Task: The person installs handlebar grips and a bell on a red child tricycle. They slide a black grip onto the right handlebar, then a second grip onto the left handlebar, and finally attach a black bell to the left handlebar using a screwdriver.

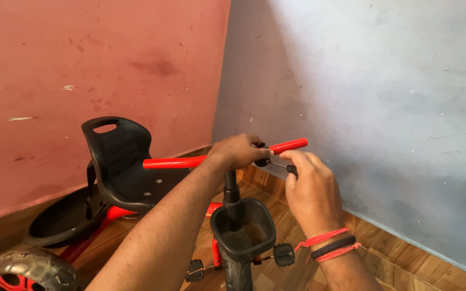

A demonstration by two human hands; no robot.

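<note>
A child's tricycle stands in a room corner. My left hand [239,151] is closed over the middle of its red handlebar [172,161], at the black clamp on top of the black steering stem [231,189]. My right hand [308,188] holds a small tool with a black handle [292,170], its thin metal shaft pointing at the clamp. The bar's right end [291,144] sticks out past my fingers. Red and black thread bands circle my right wrist.
Below the stem sits a black front basket [242,227], with black pedals [283,254] on both sides. A black seat [118,161], red frame and a rear wheel [25,272] lie left. A pink wall and a grey wall meet behind, above wooden floor.
</note>
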